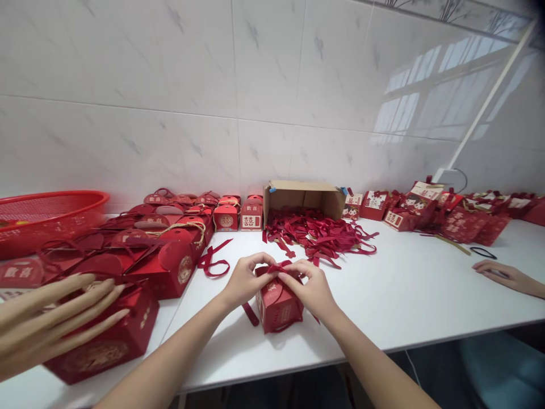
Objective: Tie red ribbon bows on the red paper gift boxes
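Note:
A small red gift box [279, 307] with gold print stands upright on the white table in front of me. Dark red ribbon [250, 313] runs around it, one end hanging down at its left side. At the top of the box, my left hand [249, 278] pinches the ribbon between thumb and fingers. Close beside it, my right hand [313, 287] also pinches the ribbon, thumb near the left thumb. The exact shape of the ribbon under my fingertips is partly hidden.
Many red gift boxes [170, 267] crowd the left, by a red plastic basket [76, 207]. Loose ribbons [315, 230] spill from a cardboard box [272, 199]. Another person's hand [63, 318] reaches over a box at left; a further hand [506, 278] rests at right near red bags [468, 224].

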`<state>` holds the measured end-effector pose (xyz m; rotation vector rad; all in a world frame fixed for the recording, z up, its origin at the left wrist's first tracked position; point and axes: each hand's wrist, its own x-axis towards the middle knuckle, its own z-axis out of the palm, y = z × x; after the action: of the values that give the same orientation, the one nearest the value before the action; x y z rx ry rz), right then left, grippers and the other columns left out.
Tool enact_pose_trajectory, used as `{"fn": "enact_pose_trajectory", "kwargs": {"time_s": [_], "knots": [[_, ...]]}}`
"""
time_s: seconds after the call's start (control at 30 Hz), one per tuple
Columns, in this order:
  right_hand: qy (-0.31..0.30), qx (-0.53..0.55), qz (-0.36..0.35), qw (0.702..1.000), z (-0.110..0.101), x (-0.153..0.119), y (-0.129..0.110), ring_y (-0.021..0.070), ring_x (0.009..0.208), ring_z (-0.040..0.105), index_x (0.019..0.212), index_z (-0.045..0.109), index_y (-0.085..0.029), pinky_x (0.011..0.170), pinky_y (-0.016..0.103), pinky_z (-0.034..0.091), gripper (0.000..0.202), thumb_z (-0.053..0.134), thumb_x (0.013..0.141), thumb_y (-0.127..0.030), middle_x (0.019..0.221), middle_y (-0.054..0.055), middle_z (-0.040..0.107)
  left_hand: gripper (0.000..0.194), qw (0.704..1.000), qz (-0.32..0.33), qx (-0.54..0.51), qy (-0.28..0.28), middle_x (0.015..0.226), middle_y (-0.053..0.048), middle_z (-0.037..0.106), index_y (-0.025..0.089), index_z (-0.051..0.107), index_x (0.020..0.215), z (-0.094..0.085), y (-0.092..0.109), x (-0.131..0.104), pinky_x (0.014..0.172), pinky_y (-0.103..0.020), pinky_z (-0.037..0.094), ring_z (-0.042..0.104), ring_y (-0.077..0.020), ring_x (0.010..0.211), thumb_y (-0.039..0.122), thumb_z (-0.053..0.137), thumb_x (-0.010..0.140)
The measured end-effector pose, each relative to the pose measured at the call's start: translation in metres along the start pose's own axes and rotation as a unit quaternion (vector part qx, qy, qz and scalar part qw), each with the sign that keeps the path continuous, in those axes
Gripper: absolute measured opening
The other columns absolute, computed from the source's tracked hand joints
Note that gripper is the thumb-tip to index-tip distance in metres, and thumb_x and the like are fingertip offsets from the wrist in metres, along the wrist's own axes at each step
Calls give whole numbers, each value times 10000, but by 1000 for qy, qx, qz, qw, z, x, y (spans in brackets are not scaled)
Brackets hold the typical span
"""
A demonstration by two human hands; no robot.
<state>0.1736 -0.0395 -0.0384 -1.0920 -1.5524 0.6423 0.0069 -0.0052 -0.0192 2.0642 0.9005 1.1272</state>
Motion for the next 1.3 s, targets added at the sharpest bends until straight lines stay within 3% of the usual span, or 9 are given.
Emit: {"fn": "enact_pose_trajectory", "kwargs": {"time_s": [0.1, 0.27, 0.4, 0.53, 0.7, 0.87, 0.93, 1.17, 1.3], "knots": [[1, 0, 11, 1000, -2, 1, 2, 196, 843, 581, 706, 705, -202, 812, 344, 457, 126, 660, 713, -320, 859, 59, 591, 113, 1000, -7, 16, 11, 760, -44, 678, 156, 650, 768, 1, 1, 0, 623, -255, 466, 590, -147, 672, 252, 591, 762], [-46, 92, 96, 990, -3, 3, 5, 246, 1104, 504, 685, 698, -189, 949, 383, 381, 205, 662, 707, -389, 1186, 97, 519, 103, 1000, -21, -12, 15, 761, -34, 689, 161, 665, 776, 3, 0, 1, 632, -261, 471, 609, -162, 696, 216, 582, 752], [-70, 121, 106, 984, -2, 2, 7, 260, 1240, 390, 711, 705, -191, 1030, 399, 279, 222, 650, 730, -405, 1325, 97, 440, 101, 999, -33, -31, 14, 755, -11, 686, 186, 664, 767, 6, -2, 1, 621, -267, 466, 597, -162, 682, 261, 598, 753], [-92, 157, 109, 977, -3, 1, 10, 267, 1270, 357, 710, 708, -188, 1024, 400, 282, 246, 648, 734, -425, 1352, 104, 428, 106, 998, -43, -34, 34, 732, -35, 675, 155, 652, 749, 12, -4, 1, 592, -261, 451, 584, -153, 653, 247, 601, 741], [-91, 180, 123, 972, -3, 0, 12, 283, 1269, 361, 689, 703, -175, 1010, 399, 299, 291, 657, 716, -461, 1357, 113, 428, 72, 998, -31, -50, 33, 769, -44, 647, 143, 610, 768, 14, -4, 2, 669, -264, 454, 585, -152, 729, 205, 606, 733], [-67, 172, 125, 975, -2, -2, 10, 275, 1235, 408, 713, 701, -180, 1015, 399, 295, 275, 624, 756, -440, 1383, 94, 393, 346, 991, -9, -124, -53, 781, -4, 592, 178, 470, 1067, 7, -10, 1, 680, -246, 446, 563, -126, 735, 218, 619, 757], [-63, 151, 116, 980, -2, -3, 8, 273, 1227, 417, 711, 703, -184, 1019, 402, 290, 267, 617, 762, -431, 1372, 90, 407, 404, 989, 0, -128, -76, 768, 8, 568, 185, 441, 1102, 4, -11, 0, 707, -254, 448, 555, -125, 749, 219, 636, 750], [-11, 32, 77, 996, -8, -3, 4, 256, 1219, 425, 689, 708, -201, 1046, 400, 255, 176, 642, 739, -356, 1303, 80, 483, 340, 994, 1, -103, -35, 803, -9, 595, 179, 450, 1006, 7, -2, -2, 781, -305, 459, 584, -139, 779, 214, 651, 734], [-15, 2, 47, 999, -10, -2, 5, 247, 1226, 416, 680, 698, -204, 1044, 399, 257, 162, 635, 744, -340, 1300, 75, 484, 319, 994, 6, -105, -35, 810, -9, 593, 175, 453, 993, 7, -3, -2, 760, -287, 462, 587, -133, 775, 181, 634, 731]]}}
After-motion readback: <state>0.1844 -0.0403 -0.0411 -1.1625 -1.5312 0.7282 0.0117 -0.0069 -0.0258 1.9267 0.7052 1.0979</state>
